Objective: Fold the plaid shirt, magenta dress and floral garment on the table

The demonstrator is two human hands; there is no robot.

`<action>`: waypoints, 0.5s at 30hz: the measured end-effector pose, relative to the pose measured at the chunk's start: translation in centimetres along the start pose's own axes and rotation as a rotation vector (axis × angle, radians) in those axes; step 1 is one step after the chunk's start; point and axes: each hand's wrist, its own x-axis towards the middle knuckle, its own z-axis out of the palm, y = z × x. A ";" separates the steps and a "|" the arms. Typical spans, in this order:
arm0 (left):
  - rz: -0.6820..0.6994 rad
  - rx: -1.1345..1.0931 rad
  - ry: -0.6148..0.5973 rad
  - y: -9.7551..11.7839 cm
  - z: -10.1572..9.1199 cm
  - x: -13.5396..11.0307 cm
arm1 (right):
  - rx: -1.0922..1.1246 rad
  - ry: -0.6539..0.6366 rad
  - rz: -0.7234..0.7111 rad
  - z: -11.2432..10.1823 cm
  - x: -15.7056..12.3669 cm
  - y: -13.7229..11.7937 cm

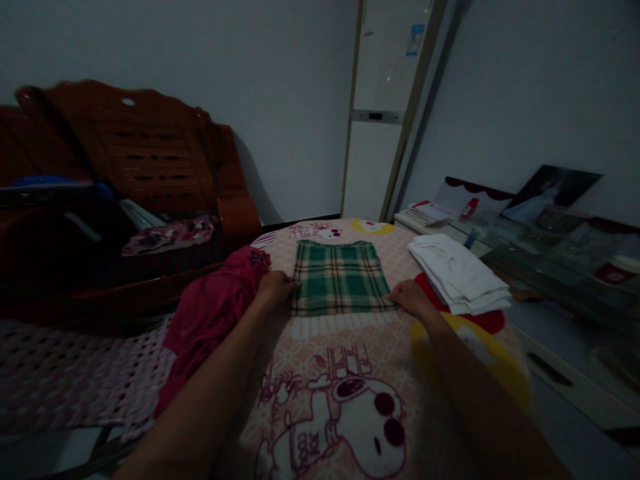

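Observation:
A folded green plaid cloth [337,277] lies flat on a pink cartoon-print blanket [345,373]. My left hand [274,288] grips the cloth's near left corner, fingers curled on its edge. My right hand [409,297] pinches the near right corner in the same way. Both forearms reach forward over the blanket. A crumpled magenta garment [215,313] lies just left of my left hand.
A stack of folded white cloth [460,273] sits to the right of the plaid cloth. A dark wooden bench [140,173] with clutter stands at the left. A glass-topped table [560,253] with papers is at the right, and a tall white appliance [383,113] stands behind.

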 end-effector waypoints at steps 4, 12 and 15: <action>-0.016 -0.067 -0.003 -0.4 0.3 -1.2 | 0.072 0.014 0.011 0.0 -0.5 -0.2; -0.018 -0.600 0.107 -0.1 1.4 -1.4 | 0.446 0.116 0.032 -0.1 -1.1 0.3; -0.008 -0.556 0.168 0.1 1.2 -1.6 | 0.544 0.128 0.052 -0.1 -1.1 0.4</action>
